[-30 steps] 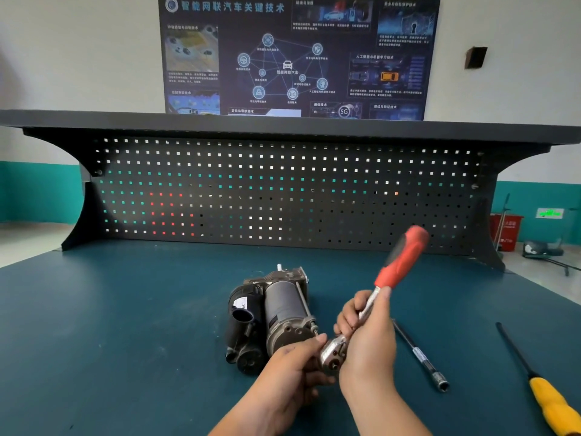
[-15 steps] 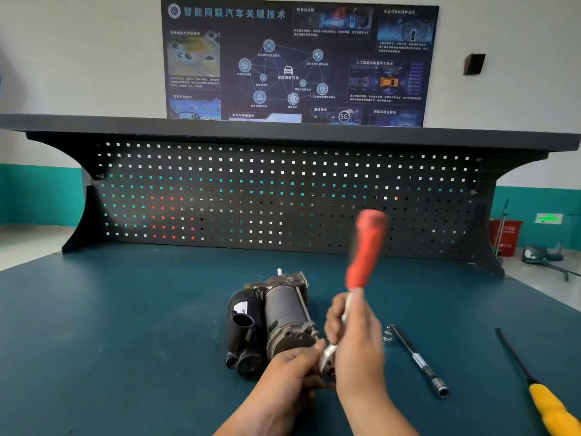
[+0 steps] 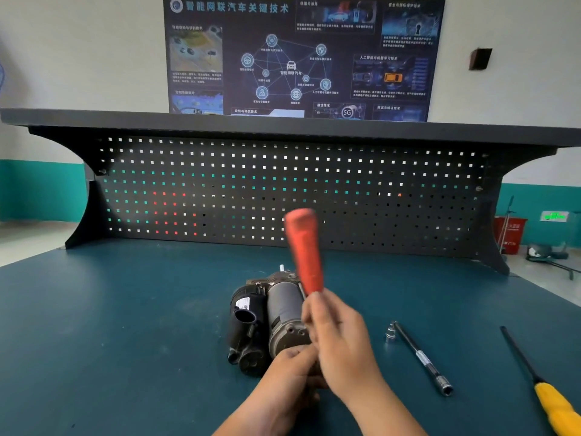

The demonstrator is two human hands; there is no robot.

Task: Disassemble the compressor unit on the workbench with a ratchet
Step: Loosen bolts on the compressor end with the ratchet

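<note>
compressor unit point(image 3: 276, 313): lies on its side near the middle of the teal table point(image 3: 125, 325), its round end cap towards the person.
ratchet point(image 3: 303, 250): red handle stands up and leans a little left over the unit, blurred; its head is hidden behind the hands at the end cap.
right hand point(image 3: 341, 338): wrapped round the ratchet's shank just below the red grip.
left hand point(image 3: 292, 372): low at the near end of the unit, fingers curled towards the spot where the ratchet head should be; whether it holds anything i cannot tell, the right hand covers it.
other tools: a small socket point(image 3: 390, 334) and a long extension bar point(image 3: 421, 357) lie right of the hands; a yellow-handled screwdriver point(image 3: 556, 410) lies further right.
done so far: little that shows. the unit looks whole, no cover or housing part lies off it, and i see no loose bolts on the table.
step in hand: probably working a fastener on the end cap.
left to do: as i judge it, nearly all, from the end-cap fasteners to parting the housing pieces.
</note>
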